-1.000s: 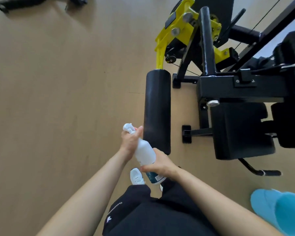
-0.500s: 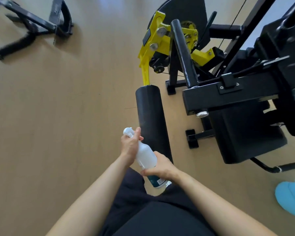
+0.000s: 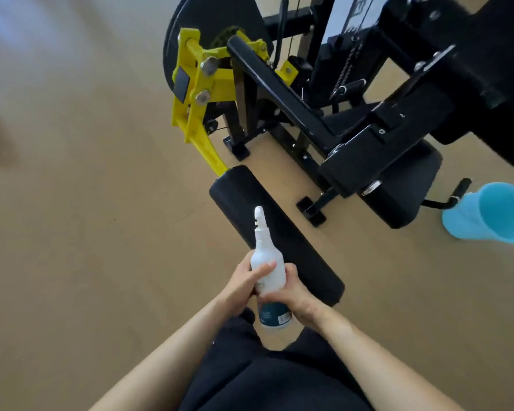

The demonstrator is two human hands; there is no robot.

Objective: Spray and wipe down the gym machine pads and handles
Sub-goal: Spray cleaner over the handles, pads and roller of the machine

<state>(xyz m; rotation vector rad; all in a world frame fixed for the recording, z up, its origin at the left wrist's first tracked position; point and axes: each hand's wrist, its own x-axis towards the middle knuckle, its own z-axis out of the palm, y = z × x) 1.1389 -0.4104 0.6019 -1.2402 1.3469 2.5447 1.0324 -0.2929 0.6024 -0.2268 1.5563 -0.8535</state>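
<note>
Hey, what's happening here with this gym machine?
A person holds a white spray bottle in both hands: the left hand wraps its middle, the right hand grips lower down. It is held close by the black roller pad of a gym machine. Neither hand holds a cloth, so no wiping yet.

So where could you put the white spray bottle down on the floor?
Widest bare tan floor lies left of the black foam roller pad and yellow metal arm. A narrower strip runs between roller and light blue cup-shaped thing. Crowded around the black machine frame's feet.
</note>
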